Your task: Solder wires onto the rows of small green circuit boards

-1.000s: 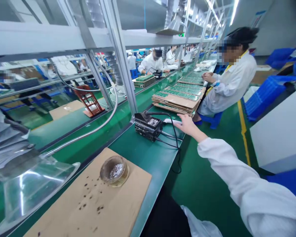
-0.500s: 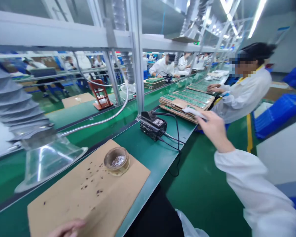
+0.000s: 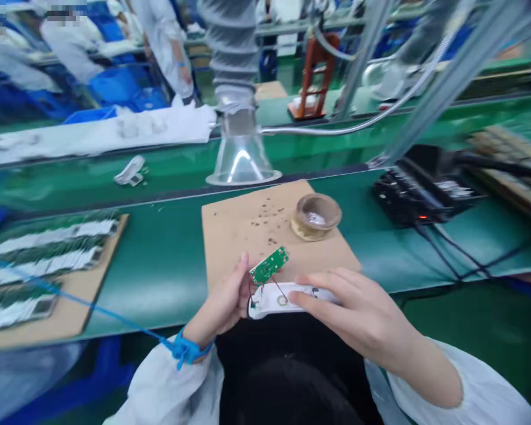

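With left hand [image 3: 223, 304], holding white casing [image 3: 269, 301] by its left end, below raised green board [image 3: 269, 266]; with right hand [image 3: 367, 313], gripping its right end, near side of cardboard [image 3: 234, 236]. Seemingly wired to the board already, not yet closed over it.

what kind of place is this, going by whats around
Probably an electronics factory's assembly line: a small green circuit board sits by an opened white case, a ribbed hose ends in a clear hood, and people in white coats are beyond.
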Demonstrator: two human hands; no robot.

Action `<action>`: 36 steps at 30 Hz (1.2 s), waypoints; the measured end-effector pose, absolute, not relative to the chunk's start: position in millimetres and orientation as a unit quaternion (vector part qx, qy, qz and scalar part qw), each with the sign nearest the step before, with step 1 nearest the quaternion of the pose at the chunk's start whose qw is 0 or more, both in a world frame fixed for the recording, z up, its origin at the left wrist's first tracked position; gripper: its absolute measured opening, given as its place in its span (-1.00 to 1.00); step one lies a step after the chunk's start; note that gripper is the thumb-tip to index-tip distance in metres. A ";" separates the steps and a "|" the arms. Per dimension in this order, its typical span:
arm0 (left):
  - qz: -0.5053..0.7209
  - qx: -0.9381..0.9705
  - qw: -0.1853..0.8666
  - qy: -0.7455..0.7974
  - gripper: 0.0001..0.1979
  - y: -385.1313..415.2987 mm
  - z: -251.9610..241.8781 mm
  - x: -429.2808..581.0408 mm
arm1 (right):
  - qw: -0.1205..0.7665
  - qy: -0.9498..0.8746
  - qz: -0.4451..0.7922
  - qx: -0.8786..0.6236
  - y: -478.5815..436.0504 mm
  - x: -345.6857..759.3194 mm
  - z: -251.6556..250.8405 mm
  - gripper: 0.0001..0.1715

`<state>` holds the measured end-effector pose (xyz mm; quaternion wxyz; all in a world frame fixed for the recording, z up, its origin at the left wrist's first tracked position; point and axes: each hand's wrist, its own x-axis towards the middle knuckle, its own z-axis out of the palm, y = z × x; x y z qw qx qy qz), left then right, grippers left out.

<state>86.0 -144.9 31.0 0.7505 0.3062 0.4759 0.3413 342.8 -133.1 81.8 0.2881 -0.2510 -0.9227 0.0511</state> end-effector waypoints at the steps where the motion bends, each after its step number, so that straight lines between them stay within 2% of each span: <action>1: 0.347 0.288 0.752 0.481 0.00 -151.8 30.7 79.8 | 0.284 -0.928 0.056 -0.235 -128.6 333.9 74.2 -0.64; 7: 0.412 0.220 0.724 0.507 -0.29 -177.6 22.0 59.3 | 0.248 -0.941 0.130 -0.190 -114.6 309.8 53.3 -0.51; 16: 0.420 0.195 0.768 0.442 -0.20 -181.1 16.3 56.3 | 0.265 -0.917 0.212 -0.208 -116.0 312.0 57.9 -0.58; 21: 0.423 0.208 0.771 0.428 -0.22 -176.9 18.2 56.7 | 0.268 -0.903 0.259 -0.214 -118.8 320.7 66.2 -0.65; 24: 0.404 0.218 0.774 0.436 -0.19 -174.3 18.3 57.8 | 0.271 -0.893 0.285 -0.220 -120.6 325.6 69.6 -0.61; 27: 0.406 0.231 0.769 0.435 -0.22 -172.9 20.2 57.6 | 0.286 -0.866 0.316 -0.263 -121.3 328.4 69.5 -0.58; 31: 0.389 0.266 0.775 0.422 -0.26 -173.1 26.4 54.8 | 0.330 -0.795 0.358 -0.362 -119.0 325.3 61.0 -0.64; 36: 0.355 0.282 0.770 0.449 -0.34 -175.1 33.8 52.3 | 0.313 -0.716 0.473 -0.406 -116.1 311.6 45.7 -0.67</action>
